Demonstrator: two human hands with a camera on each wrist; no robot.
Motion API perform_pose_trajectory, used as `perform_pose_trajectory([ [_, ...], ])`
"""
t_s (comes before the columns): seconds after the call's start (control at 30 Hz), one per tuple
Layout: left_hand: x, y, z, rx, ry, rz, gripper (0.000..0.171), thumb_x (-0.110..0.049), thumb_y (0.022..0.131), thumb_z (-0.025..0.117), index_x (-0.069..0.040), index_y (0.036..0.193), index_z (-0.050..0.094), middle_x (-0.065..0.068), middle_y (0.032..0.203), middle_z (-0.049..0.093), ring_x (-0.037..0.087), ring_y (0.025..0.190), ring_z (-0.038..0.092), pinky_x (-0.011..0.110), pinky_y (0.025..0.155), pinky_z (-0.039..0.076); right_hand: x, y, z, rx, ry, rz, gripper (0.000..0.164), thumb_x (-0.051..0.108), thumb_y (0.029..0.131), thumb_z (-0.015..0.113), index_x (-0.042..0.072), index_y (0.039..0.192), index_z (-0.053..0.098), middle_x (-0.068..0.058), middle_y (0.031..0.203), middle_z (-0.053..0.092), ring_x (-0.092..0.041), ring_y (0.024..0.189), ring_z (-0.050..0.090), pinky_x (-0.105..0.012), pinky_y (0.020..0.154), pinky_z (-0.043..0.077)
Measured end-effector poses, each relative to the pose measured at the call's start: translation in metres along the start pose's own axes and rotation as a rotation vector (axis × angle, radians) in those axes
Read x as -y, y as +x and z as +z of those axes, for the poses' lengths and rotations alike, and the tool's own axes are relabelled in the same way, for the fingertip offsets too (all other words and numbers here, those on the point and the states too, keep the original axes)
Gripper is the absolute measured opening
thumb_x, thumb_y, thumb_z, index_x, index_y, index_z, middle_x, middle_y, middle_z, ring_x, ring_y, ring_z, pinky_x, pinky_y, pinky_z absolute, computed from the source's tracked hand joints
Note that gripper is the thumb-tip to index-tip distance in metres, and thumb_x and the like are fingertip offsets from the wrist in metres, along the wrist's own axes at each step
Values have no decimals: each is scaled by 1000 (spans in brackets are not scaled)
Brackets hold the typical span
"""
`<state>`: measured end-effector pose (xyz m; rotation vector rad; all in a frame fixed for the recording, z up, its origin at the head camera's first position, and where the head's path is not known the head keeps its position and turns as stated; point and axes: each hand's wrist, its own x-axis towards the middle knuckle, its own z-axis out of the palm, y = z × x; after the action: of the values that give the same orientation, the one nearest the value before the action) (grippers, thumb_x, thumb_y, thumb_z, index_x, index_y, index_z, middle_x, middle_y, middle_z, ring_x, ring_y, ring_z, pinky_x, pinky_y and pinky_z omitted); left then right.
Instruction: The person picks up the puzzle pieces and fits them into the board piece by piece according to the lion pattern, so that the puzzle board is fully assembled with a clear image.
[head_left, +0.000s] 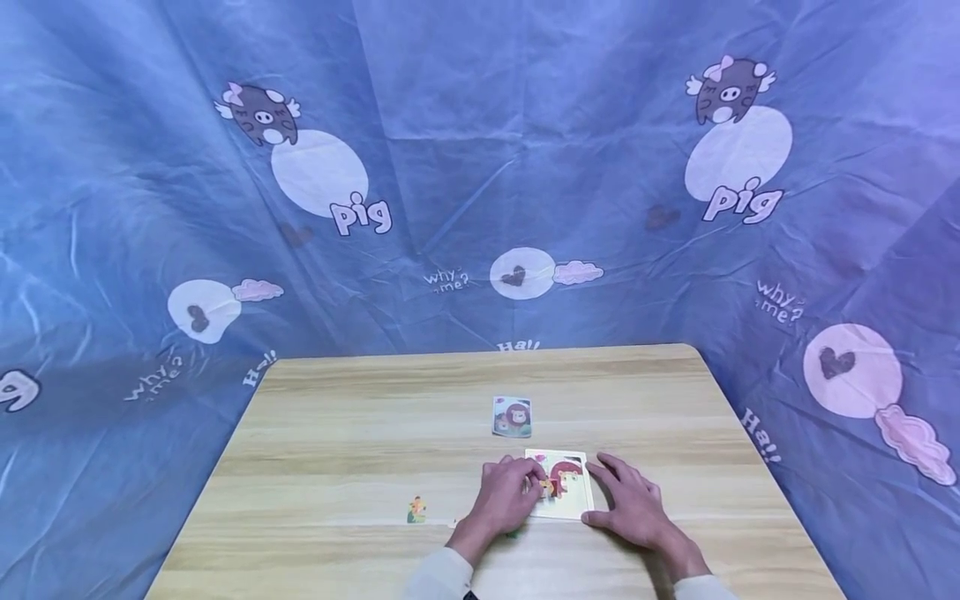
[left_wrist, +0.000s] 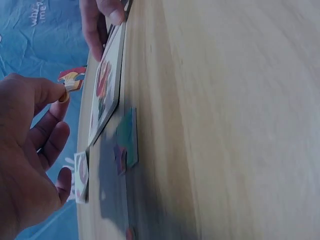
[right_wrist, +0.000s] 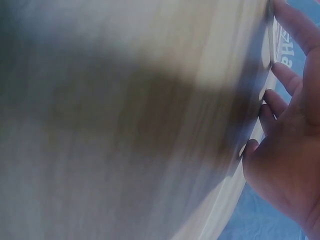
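Observation:
My left hand [head_left: 504, 498] pinches a small orange, yellow and red puzzle piece [left_wrist: 71, 83] between thumb and fingertips. The piece is over the left part of a cream puzzle board [head_left: 572, 505], which carries part of a lion picture with a red-brown mane. At the board's right side lies my right hand [head_left: 632, 505], its fingers spread; the thumb touches near the front corner and the forefinger reaches the far corner. A green puzzle piece [left_wrist: 127, 140] with a purple part lies on the table below the left hand.
Behind the board lies a small lion picture card [head_left: 512, 417]. A loose green and orange puzzle piece [head_left: 417, 510] is left of the left hand. The wooden table [head_left: 337, 417] is bordered by blue printed cloth [head_left: 450, 100] at the back and sides.

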<state>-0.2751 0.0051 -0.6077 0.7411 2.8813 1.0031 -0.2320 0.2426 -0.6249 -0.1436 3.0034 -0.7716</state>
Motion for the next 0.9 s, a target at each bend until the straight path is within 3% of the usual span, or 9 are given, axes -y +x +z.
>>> perform_pose_trajectory([
  [0.3,-7,5,12,2,44,8,15,-20,83,62,-33,90,67,-16,109,71,0,82,52,33,84,32,-2,-2,-2,-4,4,-1,87,59,67,76,19,140,51,-11,151,38,-38,136,38,-62,95,29],
  [0.5,-9,7,19,10,4,2,14,-20,84,63,-32,91,66,-22,90,67,-3,77,47,32,84,31,-2,-4,0,0,11,-1,87,58,67,77,19,140,51,-10,151,39,-36,137,37,-61,96,29],
  [0.67,-11,7,25,24,-12,-21,14,-20,84,63,-31,91,65,-23,86,65,-3,76,45,32,83,30,-1,-7,1,2,17,-3,85,56,67,77,19,139,52,-10,150,40,-35,137,37,-60,95,30],
  [0.9,-14,13,33,-7,8,-22,14,-18,82,63,-31,89,65,-23,80,62,-2,78,47,32,82,30,-3,-4,0,-10,14,-10,85,55,66,78,19,138,52,-11,150,41,-35,136,38,-60,95,30],
])
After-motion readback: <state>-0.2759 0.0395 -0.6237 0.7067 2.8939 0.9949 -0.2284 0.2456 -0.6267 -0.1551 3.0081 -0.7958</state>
